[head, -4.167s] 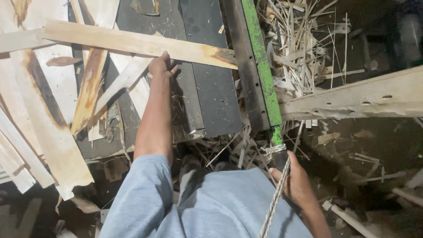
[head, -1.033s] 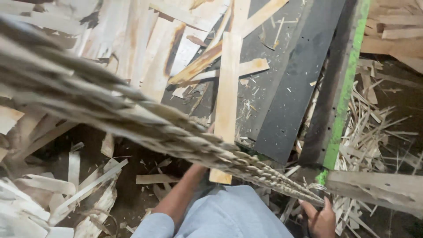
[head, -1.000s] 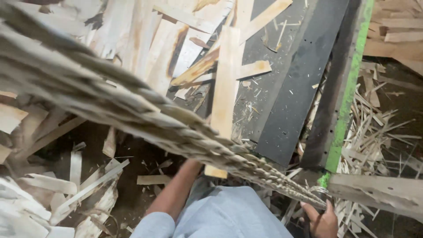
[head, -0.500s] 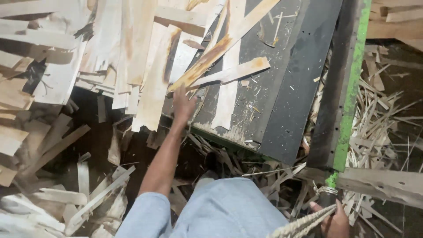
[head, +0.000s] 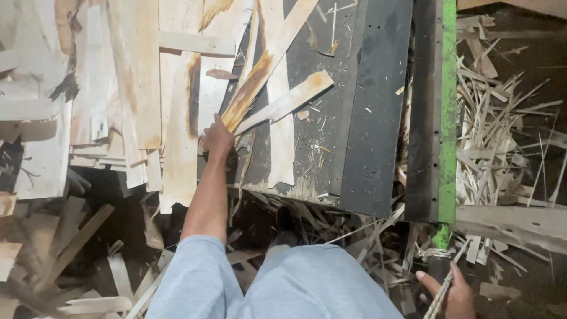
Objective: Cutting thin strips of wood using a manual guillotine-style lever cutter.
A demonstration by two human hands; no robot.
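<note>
Two hands — left hand (head: 217, 137) on one veneer strip (head: 260, 74).

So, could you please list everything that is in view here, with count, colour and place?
veneer strips: many, pale with brown streaks, piled over the upper left
brown-streaked strip: one, pale and orange-brown, slanting on the platform at the left hand
machine platform: one, black, upper centre
green bar: one, green, upright along the platform's right edge
wood slivers: many, pale, heaped at right
plank: one, grey-brown, lower right
rope: one, pale, twisted, bottom right
scrap offcuts: many, pale, on the floor at lower left
left hand: on the brown-streaked strip
right hand: gripping the rope
</note>
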